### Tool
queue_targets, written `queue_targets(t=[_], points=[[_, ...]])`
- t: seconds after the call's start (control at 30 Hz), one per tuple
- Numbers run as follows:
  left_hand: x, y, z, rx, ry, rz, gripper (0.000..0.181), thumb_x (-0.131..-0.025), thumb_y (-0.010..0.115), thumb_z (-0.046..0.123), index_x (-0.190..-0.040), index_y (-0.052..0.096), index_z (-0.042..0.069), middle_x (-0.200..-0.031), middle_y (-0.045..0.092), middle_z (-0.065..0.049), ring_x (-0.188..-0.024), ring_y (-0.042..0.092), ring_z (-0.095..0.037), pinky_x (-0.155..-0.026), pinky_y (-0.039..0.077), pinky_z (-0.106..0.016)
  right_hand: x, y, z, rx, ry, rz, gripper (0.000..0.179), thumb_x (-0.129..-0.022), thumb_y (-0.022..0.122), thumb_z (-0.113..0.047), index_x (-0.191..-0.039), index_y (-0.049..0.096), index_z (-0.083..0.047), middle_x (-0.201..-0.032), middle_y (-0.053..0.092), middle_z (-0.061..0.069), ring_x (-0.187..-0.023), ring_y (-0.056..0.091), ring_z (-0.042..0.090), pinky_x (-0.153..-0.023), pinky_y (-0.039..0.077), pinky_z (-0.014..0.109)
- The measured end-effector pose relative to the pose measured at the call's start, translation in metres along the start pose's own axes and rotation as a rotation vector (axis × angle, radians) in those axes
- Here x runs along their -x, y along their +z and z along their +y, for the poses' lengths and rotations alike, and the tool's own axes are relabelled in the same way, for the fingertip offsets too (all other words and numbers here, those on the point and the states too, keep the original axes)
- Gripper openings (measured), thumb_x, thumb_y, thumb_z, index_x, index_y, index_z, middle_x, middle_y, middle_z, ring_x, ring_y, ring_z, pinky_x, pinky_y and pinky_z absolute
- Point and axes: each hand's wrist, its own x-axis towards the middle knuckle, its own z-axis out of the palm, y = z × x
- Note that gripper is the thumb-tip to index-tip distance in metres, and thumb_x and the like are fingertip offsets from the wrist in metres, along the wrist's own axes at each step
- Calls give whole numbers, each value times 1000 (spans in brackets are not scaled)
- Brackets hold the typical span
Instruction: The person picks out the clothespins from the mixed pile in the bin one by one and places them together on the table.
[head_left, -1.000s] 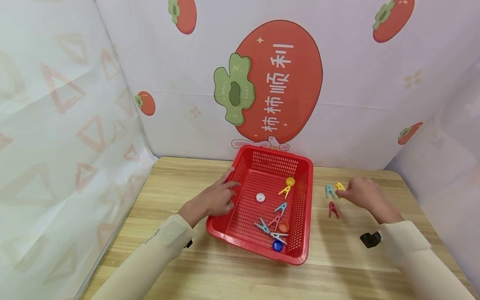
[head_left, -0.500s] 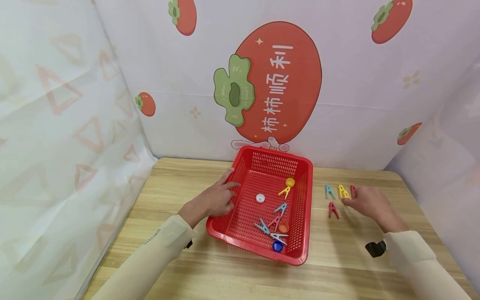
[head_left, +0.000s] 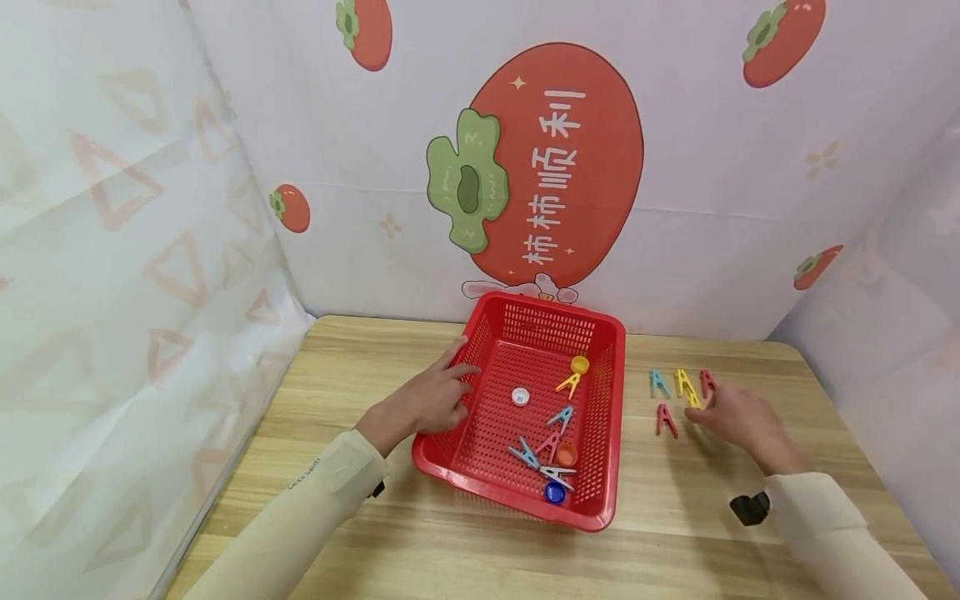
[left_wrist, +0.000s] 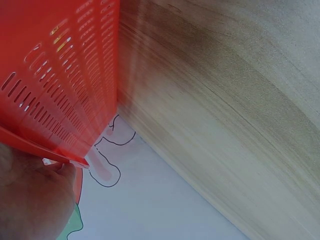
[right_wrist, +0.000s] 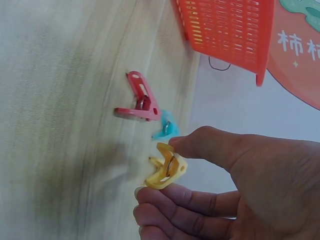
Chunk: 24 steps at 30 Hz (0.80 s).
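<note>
My left hand (head_left: 437, 397) holds the left rim of a red plastic basket (head_left: 617, 400), with fingers hooked over the edge. In the left wrist view, part of that hand (left_wrist: 37, 195) shows at the rim. My right hand (head_left: 738, 422) pinches a yellow clothespin (right_wrist: 172, 170) between thumb and fingertips, right of the basket. Beyond it lies another yellow clothespin (head_left: 682, 378). Around these on the table are a blue clothespin (head_left: 658, 383), a red clothespin (head_left: 665, 419), and another red clothespin (head_left: 707, 381) close to my fingertips.
Inside the basket lie several clothespins, a white bottle cap (head_left: 521, 397), a yellow cap (head_left: 580, 364), an orange cap (head_left: 567, 454) and a blue cap (head_left: 554, 492). A wooden table (head_left: 360, 533) carries everything. Printed cloth (head_left: 360, 258) hangs behind and at both sides.
My right hand has drawn right and toward me, uncovering the red clothespin at the far right and the yellow ones. The left hand and basket stay in place.
</note>
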Motion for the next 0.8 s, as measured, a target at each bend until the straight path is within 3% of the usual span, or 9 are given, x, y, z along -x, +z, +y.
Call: queue_targets(t=[0.3,0.8], points=[[-1,0,-1,-18,10,0,35,-96,71,18,-127,80,7,-164,55,-5,-170,10,-26,-142,9,-42,-3,7,6,-37,67,-59,40,-100,71,-35,-73,64,-6,-64,44,-2,-62,43,15,-58,33,29],[-2,-1,-1,-5,3,2,34,-95,72,19,-126,81,7,-164,55,-5,-170,12,-25,-141,11,-44,-5,15,11,-6,37,-67,41,-99,71,-32,-65,65,-10,-60,44,-3,-58,44,14,-57,34,28]])
